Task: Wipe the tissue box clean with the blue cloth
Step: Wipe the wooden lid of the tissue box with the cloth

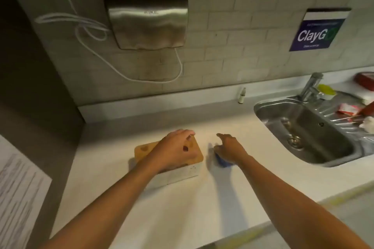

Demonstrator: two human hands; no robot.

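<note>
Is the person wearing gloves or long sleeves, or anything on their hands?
No. Both arms are bare right up to the picture's edge, with no sleeves showing. The left hand and right hand have no gloves, and I can't see any watch, bracelet or rings.

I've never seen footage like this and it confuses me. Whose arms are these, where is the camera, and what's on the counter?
There is no machine here: a person wears one wide-angle camera on the head, looking down at their own two bare arms. The left hand rests on top of the rectangular tissue box with a wooden lid and pale sides, steadying it on the white countertop. The right hand is on a small blue cloth lying just right of the box; whether it is gripped yet is hard to tell. Further right is a stainless steel sink with a metal tap. On the tiled wall hang a steel hand dryer and a dark blue sign.
</note>
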